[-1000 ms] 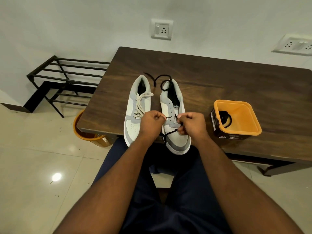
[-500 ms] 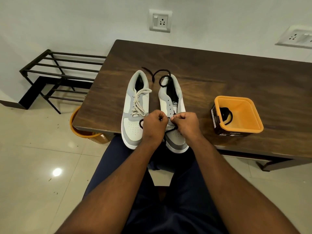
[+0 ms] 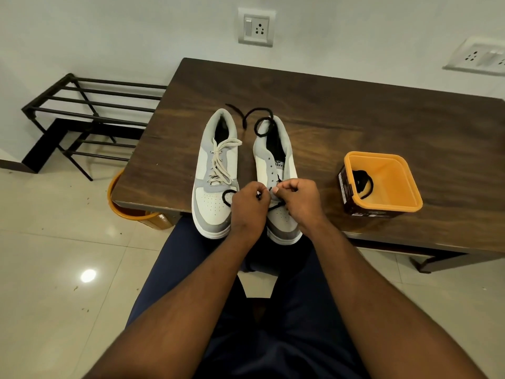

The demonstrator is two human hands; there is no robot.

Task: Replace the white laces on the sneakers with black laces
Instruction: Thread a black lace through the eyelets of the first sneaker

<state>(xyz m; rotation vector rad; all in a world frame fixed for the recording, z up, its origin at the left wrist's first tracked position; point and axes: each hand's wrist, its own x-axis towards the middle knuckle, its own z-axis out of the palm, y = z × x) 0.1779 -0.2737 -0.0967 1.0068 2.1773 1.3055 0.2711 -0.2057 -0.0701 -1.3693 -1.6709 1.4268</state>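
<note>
- Tiled floor and pale wall with two socket plates; dark wooden table stands against the wall.
- Black metal rack on the floor, beside the table's left end.
- Orange bin on the floor, partly under the table's near-left corner.
- Two grey-and-white sneakers side by side at the table's near edge, toes overhanging toward the person.
- Left sneaker: white lace threaded through its eyelets.
- Right sneaker: upper eyelets bare; black lace runs through the lowest eyelets, one tail looped over the heel onto the table, another loop lying on the left sneaker's toe.
- Orange tub on the table, right of the sneakers, well apart; dark coiled lace inside.
- Left hand: fingers curled, pinching the black lace over the right sneaker's lower eyelets.
- Right hand: fingers curled, pinching the same lace just beside the left hand.
</note>
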